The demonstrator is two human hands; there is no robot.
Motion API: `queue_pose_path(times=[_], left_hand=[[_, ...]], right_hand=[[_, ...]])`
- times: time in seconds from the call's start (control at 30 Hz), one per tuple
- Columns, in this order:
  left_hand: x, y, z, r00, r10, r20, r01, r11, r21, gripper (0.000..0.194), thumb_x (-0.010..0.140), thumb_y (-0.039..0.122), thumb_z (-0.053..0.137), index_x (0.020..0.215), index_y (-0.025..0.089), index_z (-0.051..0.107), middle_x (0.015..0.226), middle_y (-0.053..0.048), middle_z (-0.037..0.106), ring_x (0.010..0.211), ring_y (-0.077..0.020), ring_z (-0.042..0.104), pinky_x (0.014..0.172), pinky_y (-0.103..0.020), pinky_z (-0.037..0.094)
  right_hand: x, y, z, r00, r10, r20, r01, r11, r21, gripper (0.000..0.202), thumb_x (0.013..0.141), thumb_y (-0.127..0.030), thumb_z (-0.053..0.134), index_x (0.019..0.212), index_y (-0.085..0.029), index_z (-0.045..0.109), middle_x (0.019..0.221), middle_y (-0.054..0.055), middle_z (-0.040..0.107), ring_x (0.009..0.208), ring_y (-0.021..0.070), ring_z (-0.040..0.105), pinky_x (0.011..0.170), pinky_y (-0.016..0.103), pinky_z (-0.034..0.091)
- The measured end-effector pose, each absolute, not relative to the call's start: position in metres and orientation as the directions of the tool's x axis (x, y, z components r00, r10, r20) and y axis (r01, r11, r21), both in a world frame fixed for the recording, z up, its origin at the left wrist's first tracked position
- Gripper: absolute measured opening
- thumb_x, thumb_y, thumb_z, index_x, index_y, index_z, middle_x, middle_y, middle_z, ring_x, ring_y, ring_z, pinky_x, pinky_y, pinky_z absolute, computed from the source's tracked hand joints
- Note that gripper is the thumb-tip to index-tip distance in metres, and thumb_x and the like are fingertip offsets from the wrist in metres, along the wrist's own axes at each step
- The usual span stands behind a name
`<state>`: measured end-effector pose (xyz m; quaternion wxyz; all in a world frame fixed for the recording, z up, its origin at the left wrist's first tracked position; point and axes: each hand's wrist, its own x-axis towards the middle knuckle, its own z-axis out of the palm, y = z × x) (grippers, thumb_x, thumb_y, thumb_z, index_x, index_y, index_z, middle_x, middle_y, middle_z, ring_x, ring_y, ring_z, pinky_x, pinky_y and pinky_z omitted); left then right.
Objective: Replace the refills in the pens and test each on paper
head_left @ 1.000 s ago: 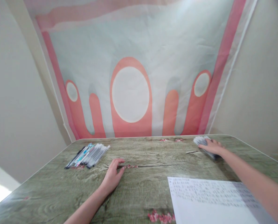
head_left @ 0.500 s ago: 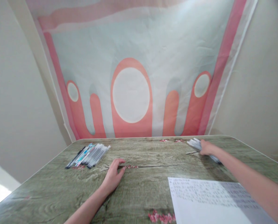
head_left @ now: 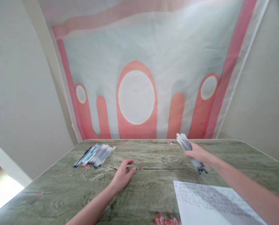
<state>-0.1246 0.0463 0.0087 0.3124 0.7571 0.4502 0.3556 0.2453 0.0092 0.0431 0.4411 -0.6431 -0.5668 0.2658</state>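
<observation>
A bundle of pens with whitish-clear barrels and dark tips is gripped in my right hand, tilted and held above the right part of the table. Its dark ends point down toward me. My left hand rests near the middle of the table, fingers apart and curved, holding nothing. To its left lies a row of pens side by side, mostly clear with dark tips, with some black and light-blue ones at the left end.
A sheet of paper covered in handwriting lies at the front right, partly under my right forearm's shadow. The wood-patterned tabletop has printed pink flowers. Behind its far edge hangs a pink and grey sheet.
My right hand has lifted the bundle of pens off the table and brought it leftward. My left hand stays by the middle. The camera view has shifted slightly.
</observation>
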Motion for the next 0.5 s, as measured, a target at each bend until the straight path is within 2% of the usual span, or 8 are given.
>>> queue_pose_path(times=[0.07,0.13,0.23,0.3,0.37,0.5], left_hand=[[-0.108,0.031,0.019,0.424,0.885,0.192,0.352,-0.356,0.866,0.037,0.076,0.038,0.055,0.106,0.016,0.049,0.111,-0.011,0.056,0.106,-0.0223,0.051,0.091,-0.037,0.040],[-0.089,0.016,0.028,0.477,0.866,0.150,0.246,-0.296,0.923,0.056,0.072,0.039,0.061,0.119,0.016,0.039,0.120,-0.015,0.050,0.112,-0.0237,0.047,0.093,-0.038,0.038],[-0.067,0.002,0.037,0.435,0.870,0.233,0.096,-0.302,0.948,0.077,0.063,0.037,0.071,0.126,0.017,0.030,0.128,-0.016,0.044,0.121,-0.0256,0.039,0.097,-0.039,0.035],[-0.056,-0.002,0.038,0.399,0.867,0.299,0.017,-0.333,0.943,0.077,0.059,0.032,0.075,0.123,0.018,0.034,0.126,-0.013,0.046,0.118,-0.0251,0.042,0.097,-0.038,0.035],[-0.050,-0.004,0.036,0.388,0.871,0.302,-0.074,-0.298,0.952,0.069,0.059,0.030,0.075,0.117,0.018,0.039,0.115,-0.010,0.054,0.108,-0.0228,0.051,0.093,-0.035,0.039],[-0.045,-0.007,0.028,0.361,0.909,0.210,-0.099,-0.186,0.977,0.056,0.059,0.028,0.074,0.105,0.014,0.046,0.100,-0.007,0.061,0.093,-0.0205,0.058,0.084,-0.031,0.046]], right_hand=[[0.192,0.004,0.044,0.130,0.975,0.181,0.347,0.127,-0.929,0.019,0.059,-0.014,0.050,0.077,-0.019,0.051,0.056,-0.005,0.052,0.048,0.0104,0.047,0.047,0.022,0.039],[0.141,-0.002,0.039,0.170,0.957,0.235,0.255,0.188,-0.949,0.016,0.063,-0.016,0.051,0.079,-0.019,0.049,0.060,-0.004,0.053,0.053,0.0109,0.049,0.051,0.022,0.041],[0.083,-0.010,0.028,0.200,0.926,0.321,0.126,0.301,-0.945,0.025,0.064,-0.020,0.058,0.088,-0.019,0.048,0.069,-0.003,0.056,0.059,0.0117,0.051,0.057,0.023,0.043],[0.058,-0.015,0.023,0.163,0.914,0.372,0.007,0.376,-0.927,0.036,0.066,-0.023,0.060,0.098,-0.020,0.046,0.077,-0.001,0.058,0.064,0.0128,0.054,0.059,0.024,0.045],[0.045,-0.019,0.020,0.118,0.910,0.399,-0.079,0.409,-0.909,0.040,0.067,-0.027,0.061,0.104,-0.022,0.044,0.085,0.002,0.060,0.071,0.0149,0.056,0.063,0.026,0.047],[0.039,-0.027,0.017,0.058,0.906,0.420,-0.031,0.422,-0.906,0.035,0.071,-0.029,0.059,0.104,-0.022,0.048,0.091,0.005,0.061,0.082,0.0180,0.058,0.076,0.030,0.048]])
